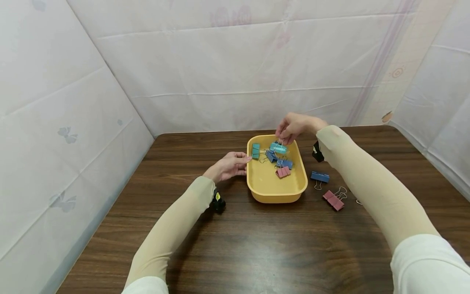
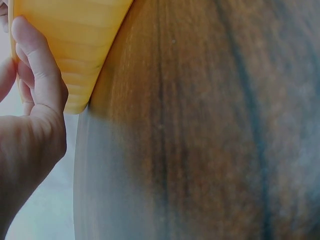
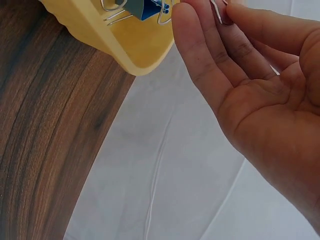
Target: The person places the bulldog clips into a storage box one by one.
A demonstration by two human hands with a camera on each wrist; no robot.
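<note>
A yellow tray (image 1: 257, 185) stands on the wooden table and holds several binder clips: teal (image 1: 256, 151), blue (image 1: 284, 163) and pink (image 1: 283, 172). My right hand (image 1: 282, 139) hovers over the tray's far end and pinches the wire handle of a teal binder clip (image 1: 278, 148), which hangs just above the others. The right wrist view shows my right hand (image 3: 220, 15) with the thin wire (image 3: 216, 11) between its fingertips, beside the tray's corner (image 3: 135, 50). My left hand (image 1: 244, 163) rests its fingers against the tray's left outer wall (image 2: 75, 40), and a finger (image 2: 35, 65) is pressed on it.
Right of the tray, a blue clip (image 1: 320, 177) and a pink clip (image 1: 333, 200) lie on the table (image 1: 235, 245). White sheeting walls close in the back and both sides. A black wrist camera (image 1: 218, 203) sits under my left forearm.
</note>
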